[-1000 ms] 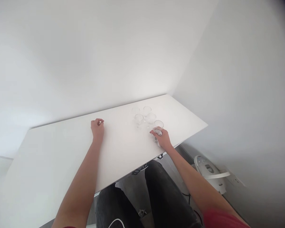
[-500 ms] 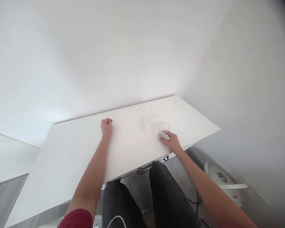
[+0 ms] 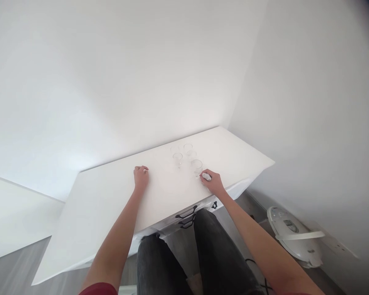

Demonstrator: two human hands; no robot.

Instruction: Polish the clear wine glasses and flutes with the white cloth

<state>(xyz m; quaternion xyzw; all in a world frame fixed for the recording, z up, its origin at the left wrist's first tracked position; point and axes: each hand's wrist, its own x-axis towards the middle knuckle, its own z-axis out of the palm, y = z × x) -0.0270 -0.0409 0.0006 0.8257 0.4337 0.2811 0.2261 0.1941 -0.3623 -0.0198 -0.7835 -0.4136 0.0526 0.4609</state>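
My right hand [image 3: 213, 181] is closed around a crumpled white cloth [image 3: 206, 176] near the table's front edge. Its fingers are right beside the foot of the nearest clear stemmed glass [image 3: 197, 165]; whether they touch it I cannot tell. Just behind and to the left are several more clear glasses, among them one stemmed glass [image 3: 177, 158] and another glass [image 3: 187, 148] farther back. Their outlines are faint against the white surface. My left hand [image 3: 141, 177] rests on the table left of the glasses, fingers curled in, their inner side hidden.
Everything stands on a white table [image 3: 110, 205] that meets the wall behind. Black drawer handles [image 3: 186, 212] sit under its front edge, close to my knees. A white appliance with a handle [image 3: 295, 235] is on the floor at right, near a power strip [image 3: 341, 246].
The nearest glass has shifted left, closer to the others, with my right hand and the cloth beside it. My left hand remains curled on the table. The camera view has turned slightly.
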